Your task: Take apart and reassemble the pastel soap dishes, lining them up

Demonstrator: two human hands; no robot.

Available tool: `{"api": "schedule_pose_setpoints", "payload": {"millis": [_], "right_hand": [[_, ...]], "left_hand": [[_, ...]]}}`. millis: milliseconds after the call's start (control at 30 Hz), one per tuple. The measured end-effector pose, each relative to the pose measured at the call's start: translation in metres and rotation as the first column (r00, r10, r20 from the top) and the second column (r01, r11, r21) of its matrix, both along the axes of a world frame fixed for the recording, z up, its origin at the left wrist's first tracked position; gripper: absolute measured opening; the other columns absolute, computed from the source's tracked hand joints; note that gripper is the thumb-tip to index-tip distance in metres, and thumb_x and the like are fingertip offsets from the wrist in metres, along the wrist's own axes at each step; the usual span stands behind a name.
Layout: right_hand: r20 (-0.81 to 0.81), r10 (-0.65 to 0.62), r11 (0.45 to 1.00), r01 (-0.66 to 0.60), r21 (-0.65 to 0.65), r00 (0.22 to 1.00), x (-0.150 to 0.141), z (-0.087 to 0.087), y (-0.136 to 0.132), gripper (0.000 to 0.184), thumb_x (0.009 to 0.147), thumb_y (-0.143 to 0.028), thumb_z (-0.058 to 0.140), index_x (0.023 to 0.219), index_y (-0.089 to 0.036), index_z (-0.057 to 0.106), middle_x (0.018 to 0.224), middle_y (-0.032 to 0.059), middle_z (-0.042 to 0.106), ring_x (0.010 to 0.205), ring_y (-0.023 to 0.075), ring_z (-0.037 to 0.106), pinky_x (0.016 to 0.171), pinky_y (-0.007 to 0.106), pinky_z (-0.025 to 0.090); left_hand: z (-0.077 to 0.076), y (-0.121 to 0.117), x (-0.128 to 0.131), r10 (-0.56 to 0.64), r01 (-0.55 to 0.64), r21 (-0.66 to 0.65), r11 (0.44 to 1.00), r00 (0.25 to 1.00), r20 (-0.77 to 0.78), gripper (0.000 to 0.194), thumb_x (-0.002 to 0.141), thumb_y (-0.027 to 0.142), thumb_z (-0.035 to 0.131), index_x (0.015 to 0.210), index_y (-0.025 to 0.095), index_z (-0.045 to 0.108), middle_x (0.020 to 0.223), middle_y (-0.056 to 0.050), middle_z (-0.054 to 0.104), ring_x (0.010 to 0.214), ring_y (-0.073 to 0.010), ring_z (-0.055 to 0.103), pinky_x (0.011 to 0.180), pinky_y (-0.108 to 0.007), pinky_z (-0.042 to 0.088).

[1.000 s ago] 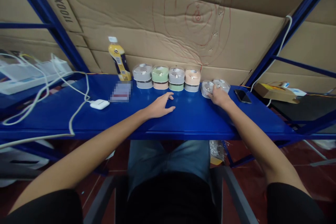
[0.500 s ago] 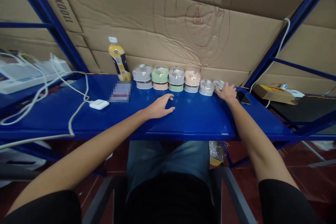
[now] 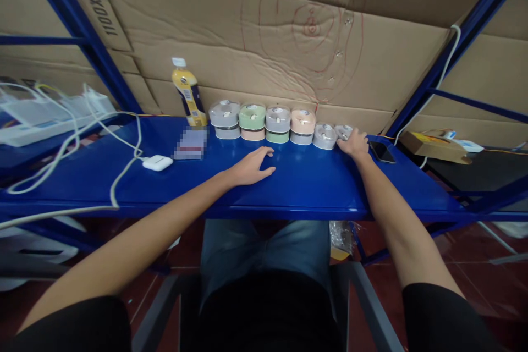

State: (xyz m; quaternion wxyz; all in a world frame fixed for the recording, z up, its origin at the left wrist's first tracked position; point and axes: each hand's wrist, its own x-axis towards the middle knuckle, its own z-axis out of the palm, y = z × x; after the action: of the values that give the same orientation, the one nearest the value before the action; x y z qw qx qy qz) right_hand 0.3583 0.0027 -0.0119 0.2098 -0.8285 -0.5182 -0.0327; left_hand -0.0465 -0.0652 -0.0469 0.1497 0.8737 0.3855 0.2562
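Observation:
My right hand (image 3: 353, 144) is curled over a small grey plastic container with a clear lid (image 3: 344, 132), at the right end of a row along the back; part of it is hidden by my fingers. Beside it stands a single matching grey container (image 3: 324, 136). Further left are several two-high stacks: one topped in peach (image 3: 303, 121), one in grey (image 3: 278, 119), one in green (image 3: 252, 117) and another in grey (image 3: 224, 114). My left hand (image 3: 251, 168) rests on the blue table in front of the stacks, thumb and fingers apart, holding nothing.
Behind the row rises a cardboard wall (image 3: 198, 22). A yellow drink bottle (image 3: 190, 96), a pixelated flat item (image 3: 190, 143) and a white case (image 3: 157, 163) stand or lie left. A phone (image 3: 382, 152) lies right of my right hand. White cables (image 3: 138, 137) cross the left side.
My right hand has shifted slightly left, away from the phone, which now shows more fully. My left hand stays in place.

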Motion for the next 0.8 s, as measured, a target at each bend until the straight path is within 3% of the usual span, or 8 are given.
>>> {"api": "schedule_pose_setpoints", "payload": {"millis": [100, 233, 400, 500, 600, 700, 800], "right_hand": [[0.052, 0.051, 0.999, -0.052, 0.014, 0.997, -0.008, 0.010, -0.010, 0.082, 0.093, -0.048, 0.076, 0.161, -0.011, 0.049, 0.166, 0.0345, 0.047, 0.153, 0.0513, 0.052, 0.123, 0.063, 0.045], [0.159, 0.174, 0.985, -0.173, -0.024, 0.972, -0.018, 0.018, -0.020, 0.102, 0.090, -0.067, 0.082, 0.168, -0.013, 0.044, 0.181, 0.0369, 0.027, 0.165, 0.0557, 0.036, 0.128, 0.067, 0.036], [0.144, 0.184, 0.979, -0.169, -0.110, 0.972, -0.020, 0.010, -0.017, 0.114, 0.092, -0.080, 0.077, 0.172, -0.009, 0.038, 0.176, 0.0389, 0.034, 0.164, 0.0540, 0.037, 0.127, 0.067, 0.036], [0.140, 0.168, 0.983, -0.156, -0.093, 0.976, -0.017, 0.007, -0.017, 0.109, 0.094, -0.078, 0.075, 0.170, -0.008, 0.039, 0.173, 0.0383, 0.039, 0.162, 0.0528, 0.039, 0.126, 0.067, 0.038], [0.196, 0.184, 0.981, -0.191, 0.018, 0.963, -0.023, 0.013, -0.020, 0.092, 0.098, -0.070, 0.074, 0.162, -0.008, 0.049, 0.170, 0.0376, 0.045, 0.160, 0.0524, 0.042, 0.125, 0.067, 0.039], [0.262, 0.254, 0.936, -0.304, 0.176, 0.931, -0.051, 0.026, -0.018, 0.069, 0.105, -0.057, 0.065, 0.152, -0.007, 0.057, 0.163, 0.0350, 0.054, 0.155, 0.0487, 0.049, 0.124, 0.063, 0.042], [0.176, 0.335, 0.919, -0.362, 0.158, 0.926, -0.096, 0.039, -0.008, 0.069, 0.102, -0.058, 0.067, 0.146, -0.005, 0.061, 0.147, 0.0329, 0.066, 0.138, 0.0464, 0.065, 0.115, 0.056, 0.052]], "left_hand": [[0.001, -0.001, 0.000, -0.002, 0.002, -0.003, 1.000, 1.000, -0.012, 0.063, 0.100, 0.055, 0.060, 0.150, 0.017, 0.056, 0.151, -0.023, 0.069, 0.142, -0.0386, 0.068, 0.121, -0.056, 0.054], [0.003, -0.002, 0.001, -0.007, 0.007, -0.005, 1.000, 1.000, -0.017, 0.063, 0.100, 0.055, 0.059, 0.149, 0.016, 0.057, 0.151, -0.023, 0.068, 0.142, -0.0387, 0.068, 0.121, -0.056, 0.054], [0.002, -0.002, 0.001, -0.008, 0.008, 0.002, 1.000, 1.000, -0.012, 0.061, 0.099, 0.055, 0.060, 0.147, 0.017, 0.058, 0.151, -0.022, 0.069, 0.141, -0.0381, 0.069, 0.121, -0.055, 0.054], [0.001, -0.001, 0.001, -0.012, 0.012, 0.007, 1.000, 1.000, -0.008, 0.060, 0.099, 0.055, 0.061, 0.146, 0.018, 0.059, 0.150, -0.021, 0.069, 0.141, -0.0375, 0.069, 0.121, -0.053, 0.055], [0.002, -0.001, 0.001, -0.014, 0.014, 0.012, 1.000, 1.000, -0.015, 0.057, 0.100, 0.053, 0.061, 0.145, 0.018, 0.059, 0.150, -0.020, 0.069, 0.141, -0.0377, 0.068, 0.122, -0.055, 0.054], [0.003, -0.002, 0.003, -0.003, 0.003, 0.008, 1.000, 0.999, -0.039, 0.056, 0.100, 0.052, 0.059, 0.144, 0.017, 0.060, 0.151, -0.021, 0.068, 0.141, -0.0385, 0.068, 0.123, -0.056, 0.053], [0.004, -0.003, 0.004, 0.002, -0.001, 0.003, 1.000, 0.999, -0.050, 0.056, 0.101, 0.050, 0.058, 0.145, 0.015, 0.059, 0.151, -0.022, 0.067, 0.142, -0.0380, 0.067, 0.124, -0.055, 0.053]]}}
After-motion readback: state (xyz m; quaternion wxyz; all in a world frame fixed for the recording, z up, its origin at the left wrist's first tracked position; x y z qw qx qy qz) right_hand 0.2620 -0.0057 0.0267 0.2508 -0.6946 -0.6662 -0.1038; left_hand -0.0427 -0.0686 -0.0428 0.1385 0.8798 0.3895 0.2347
